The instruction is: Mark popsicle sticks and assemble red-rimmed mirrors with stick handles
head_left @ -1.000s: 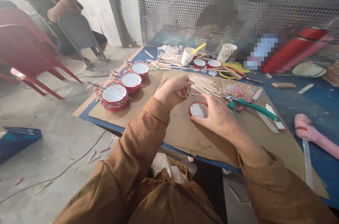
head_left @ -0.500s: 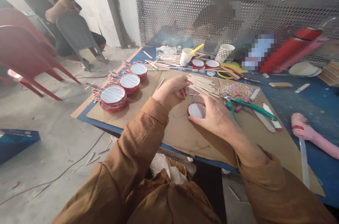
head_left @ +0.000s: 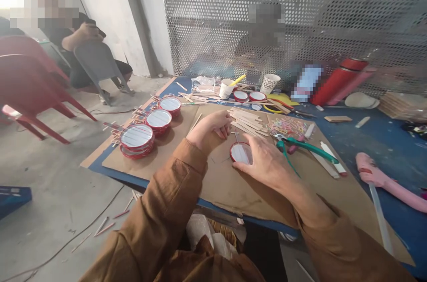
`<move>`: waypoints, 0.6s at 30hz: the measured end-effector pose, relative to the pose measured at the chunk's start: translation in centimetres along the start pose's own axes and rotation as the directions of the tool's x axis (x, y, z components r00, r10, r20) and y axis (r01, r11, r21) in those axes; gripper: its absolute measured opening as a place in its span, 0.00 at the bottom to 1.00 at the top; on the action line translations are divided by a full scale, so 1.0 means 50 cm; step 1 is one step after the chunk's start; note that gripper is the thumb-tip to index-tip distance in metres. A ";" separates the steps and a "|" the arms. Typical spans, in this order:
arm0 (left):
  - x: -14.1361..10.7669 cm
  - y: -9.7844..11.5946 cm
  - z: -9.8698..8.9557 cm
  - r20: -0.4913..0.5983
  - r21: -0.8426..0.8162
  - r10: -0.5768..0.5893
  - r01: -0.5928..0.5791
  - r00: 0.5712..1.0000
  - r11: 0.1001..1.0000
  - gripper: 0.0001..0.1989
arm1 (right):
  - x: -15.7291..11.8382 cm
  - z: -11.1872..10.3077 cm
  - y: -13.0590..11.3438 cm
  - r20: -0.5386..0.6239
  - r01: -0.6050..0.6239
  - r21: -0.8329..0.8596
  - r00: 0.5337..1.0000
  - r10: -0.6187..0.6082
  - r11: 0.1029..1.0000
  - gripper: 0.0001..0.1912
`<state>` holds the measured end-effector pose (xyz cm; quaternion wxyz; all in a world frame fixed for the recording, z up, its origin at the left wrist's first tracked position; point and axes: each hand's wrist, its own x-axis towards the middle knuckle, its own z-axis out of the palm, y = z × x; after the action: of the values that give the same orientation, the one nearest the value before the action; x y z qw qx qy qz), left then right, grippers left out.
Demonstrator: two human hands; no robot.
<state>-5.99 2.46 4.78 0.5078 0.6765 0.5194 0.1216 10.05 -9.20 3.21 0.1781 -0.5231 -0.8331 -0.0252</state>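
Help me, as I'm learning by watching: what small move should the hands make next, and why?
Perhaps the left hand should draw the thin strand toward the narrow neck: the strand trails over the cardboard left of the red-rimmed disc, while the right hand steadies that disc from its right side.

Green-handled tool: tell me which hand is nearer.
Right. The right hand, on the red-rimmed disc, is just left of the green-handled tool; the left hand is farther left, beside the wooden sticks.
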 end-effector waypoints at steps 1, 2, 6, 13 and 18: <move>0.000 -0.004 -0.001 0.006 -0.021 0.012 -0.012 1.000 1.000 0.13 | 0.000 0.002 0.003 -0.013 -0.001 0.003 1.000 0.001 1.000 0.35; 0.000 -0.007 -0.002 0.011 -0.043 0.028 -0.028 1.000 0.999 0.12 | 0.001 0.005 0.006 -0.029 -0.007 0.009 1.000 0.007 1.000 0.36; -0.003 -0.018 -0.004 0.011 -0.091 0.080 -0.079 0.997 0.993 0.10 | 0.004 0.013 0.016 -0.082 -0.028 0.024 0.996 0.030 0.999 0.39; -0.009 -0.012 0.003 -0.137 -0.113 0.009 -0.025 0.991 0.993 0.12 | 0.008 0.022 0.023 -0.064 -0.041 0.018 0.997 0.042 0.999 0.37; -0.017 -0.008 0.003 -0.144 -0.103 0.014 -0.029 0.989 0.994 0.10 | 0.008 0.022 0.026 -0.053 -0.058 0.030 0.997 0.060 0.998 0.37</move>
<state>-6.47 1.62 4.70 0.5025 0.6442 0.5400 0.2024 10.72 -8.02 2.13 0.2085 -0.5440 -0.8125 -0.0221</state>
